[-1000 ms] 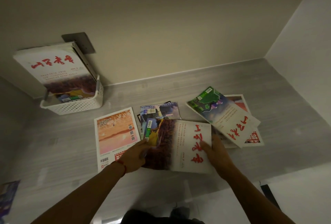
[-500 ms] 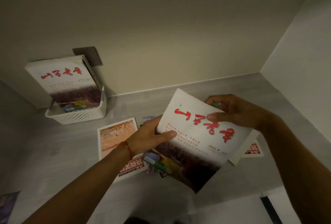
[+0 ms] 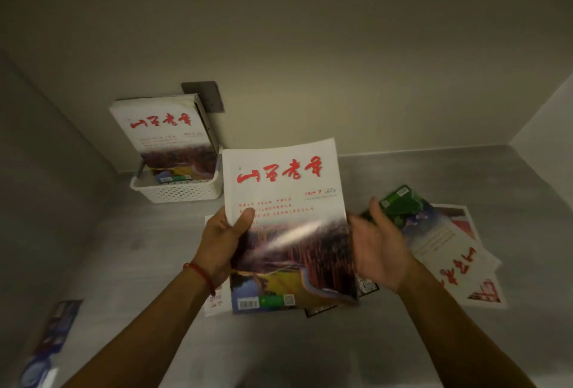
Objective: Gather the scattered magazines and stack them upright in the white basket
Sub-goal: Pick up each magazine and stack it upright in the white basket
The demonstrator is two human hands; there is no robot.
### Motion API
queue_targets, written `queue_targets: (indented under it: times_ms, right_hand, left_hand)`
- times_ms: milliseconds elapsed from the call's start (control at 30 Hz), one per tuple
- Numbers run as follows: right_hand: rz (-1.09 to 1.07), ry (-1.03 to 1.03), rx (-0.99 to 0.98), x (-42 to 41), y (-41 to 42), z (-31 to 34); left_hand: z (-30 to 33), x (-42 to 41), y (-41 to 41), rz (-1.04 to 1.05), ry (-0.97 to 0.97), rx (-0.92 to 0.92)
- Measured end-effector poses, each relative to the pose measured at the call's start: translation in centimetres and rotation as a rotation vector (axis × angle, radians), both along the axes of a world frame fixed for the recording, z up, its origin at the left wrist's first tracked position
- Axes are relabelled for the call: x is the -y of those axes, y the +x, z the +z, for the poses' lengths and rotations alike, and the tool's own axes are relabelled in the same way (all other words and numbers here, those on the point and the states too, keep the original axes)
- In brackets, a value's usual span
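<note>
- Magazine up in the air now: a glossy white-covered magazine with red brush lettering [image 3: 285, 220], held upright over the grey wood-grain desk [image 3: 403, 341], a little right of the basket and nearer the person
- Left hand [image 3: 221, 245] has it along the left edge, thumb curled over the cover; a firm one-handed grip
- Right hand [image 3: 376, 248] sits just beside the right edge, palm turned in, fingers loose, holding nothing
- Risk one, I'd say: the cover is slick and only one hand holds it; the lower corner could sag or slip on the way over
- Risk two: the white perforated plastic basket [image 3: 178, 190] looks light; a hard push could shove it or knock its contents over
- In the basket: a matching white red-lettered copy [image 3: 164, 136] stands upright, leaning back on the wall; more may sit behind it, hard to tell
- Left on the desk: a green-cornered magazine [image 3: 412, 217] atop white ones at right; a blue one [image 3: 49, 341] far left
</note>
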State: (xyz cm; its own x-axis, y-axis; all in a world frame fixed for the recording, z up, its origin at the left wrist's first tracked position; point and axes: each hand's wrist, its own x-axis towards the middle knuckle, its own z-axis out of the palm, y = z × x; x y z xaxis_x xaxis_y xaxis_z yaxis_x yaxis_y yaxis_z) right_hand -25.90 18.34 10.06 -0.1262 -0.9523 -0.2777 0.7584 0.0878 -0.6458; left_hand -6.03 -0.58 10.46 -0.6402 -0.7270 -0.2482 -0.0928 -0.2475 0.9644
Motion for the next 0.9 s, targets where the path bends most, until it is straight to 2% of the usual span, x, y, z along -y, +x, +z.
queue_targets:
  times_ms: [100,233,300,467,633,700,900]
  right_hand:
    - [-0.007,0.104,-0.27,3.5,1.6,-0.1]
    - [0.079,0.245,-0.822,8.2,3.7,-0.8]
    - [0.099,0.246,-0.983,10.6,4.4,-0.4]
    - [-0.013,0.234,-1.224,18.4,5.7,1.4]
    - [-0.249,0.219,-1.571,27.1,7.0,4.4]
    - [-0.323,0.215,-1.668,30.1,7.7,5.4]
    - [-0.407,0.264,-1.629,37.1,8.6,5.2]
  left_hand:
    - [-0.6,2.5,2.6,0.055,-0.08,0.045]
    - [-1.5,6.0,5.7,0.131,-0.137,0.071]
    - [-1.2,8.2,7.3,0.22,-0.163,0.084]
    - [1.4,15.7,10.5,0.211,-0.423,0.085]
    - [4.1,24.3,12.2,0.307,-0.712,0.14]
    - [4.8,27.1,12.6,0.332,-0.727,0.122]
    - [3.7,34.0,12.7,0.367,-0.609,0.071]
